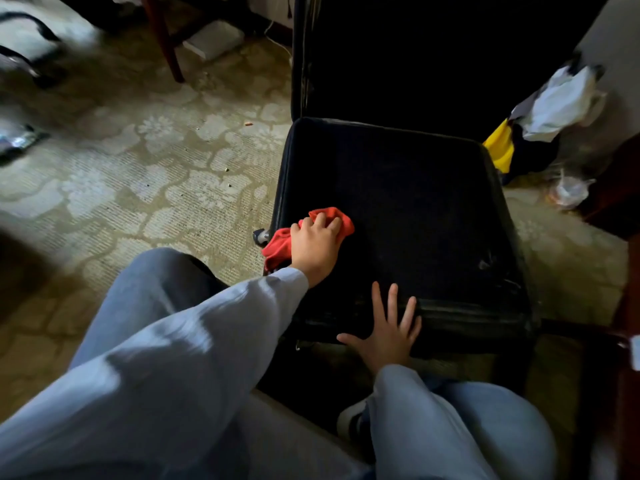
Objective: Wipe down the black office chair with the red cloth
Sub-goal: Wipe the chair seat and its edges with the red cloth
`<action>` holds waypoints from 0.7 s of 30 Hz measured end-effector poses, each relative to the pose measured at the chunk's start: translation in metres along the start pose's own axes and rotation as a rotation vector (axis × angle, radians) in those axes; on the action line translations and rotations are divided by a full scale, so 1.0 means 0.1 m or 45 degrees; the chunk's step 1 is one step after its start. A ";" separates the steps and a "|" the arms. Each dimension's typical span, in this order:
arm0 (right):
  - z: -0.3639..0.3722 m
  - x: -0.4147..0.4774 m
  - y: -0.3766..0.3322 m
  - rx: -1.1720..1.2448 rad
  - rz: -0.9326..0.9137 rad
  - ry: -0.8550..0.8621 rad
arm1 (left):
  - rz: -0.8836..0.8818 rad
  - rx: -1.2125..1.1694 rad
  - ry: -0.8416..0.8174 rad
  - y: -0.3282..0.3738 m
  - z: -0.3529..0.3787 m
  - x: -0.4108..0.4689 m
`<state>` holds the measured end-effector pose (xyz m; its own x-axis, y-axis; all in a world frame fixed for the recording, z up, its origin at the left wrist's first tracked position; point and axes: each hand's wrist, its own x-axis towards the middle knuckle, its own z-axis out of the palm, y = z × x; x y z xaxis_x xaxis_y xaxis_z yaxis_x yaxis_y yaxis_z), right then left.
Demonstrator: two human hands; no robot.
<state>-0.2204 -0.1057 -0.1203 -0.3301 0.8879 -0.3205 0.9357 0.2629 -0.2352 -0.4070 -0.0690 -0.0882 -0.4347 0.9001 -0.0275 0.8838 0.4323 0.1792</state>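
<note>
One black office chair [398,209], seat facing up, well lit only at the front. Steadied at the seat's front edge by the right grip [388,336], wide and flat, probably against rolling. At the seat's left front corner, left grip [317,244] curled onto the red cloth [277,245], pressing it down for wiping.

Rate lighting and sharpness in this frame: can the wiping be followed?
Head view: dim overall; the black chair shows little detail; the upper-left corner is smeared; the red cloth, left hand and right hand read clearly.
</note>
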 end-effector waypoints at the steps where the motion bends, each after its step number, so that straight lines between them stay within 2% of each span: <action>1: 0.01 0.00 0.00 -0.002 -0.007 0.008 | 0.053 0.005 0.005 0.02 0.00 -0.06; 5: 0.05 -0.02 -0.01 0.022 -0.061 0.152 | 0.269 -0.016 -0.004 0.19 0.09 -0.43; 8: 0.07 0.01 0.01 0.015 -0.045 0.138 | 0.464 0.048 0.018 0.25 0.15 -0.73; 11: -0.05 -0.02 0.10 0.097 -0.087 0.187 | 0.609 -0.108 -0.125 0.20 0.12 -0.87; 13: -0.14 -0.03 0.23 0.207 -0.146 0.096 | 0.540 -0.388 -0.262 0.11 0.04 -0.84; 16: -0.24 0.00 0.46 0.201 -0.120 0.156 | 0.245 -0.724 -0.184 0.00 -0.16 -0.62; 18: -0.32 0.04 0.55 0.185 -0.034 0.199 | 0.096 -0.770 -0.045 -0.06 -0.26 -0.35; 21: -0.37 0.10 0.60 0.205 0.082 0.165 | 0.017 -0.697 0.116 -0.20 -0.30 0.11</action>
<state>-0.1626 -0.0676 -0.1039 -0.2415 0.9448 -0.2214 0.9189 0.1493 -0.3652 -0.4348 -0.0697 -0.0624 -0.4591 0.8864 0.0591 0.6806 0.3082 0.6647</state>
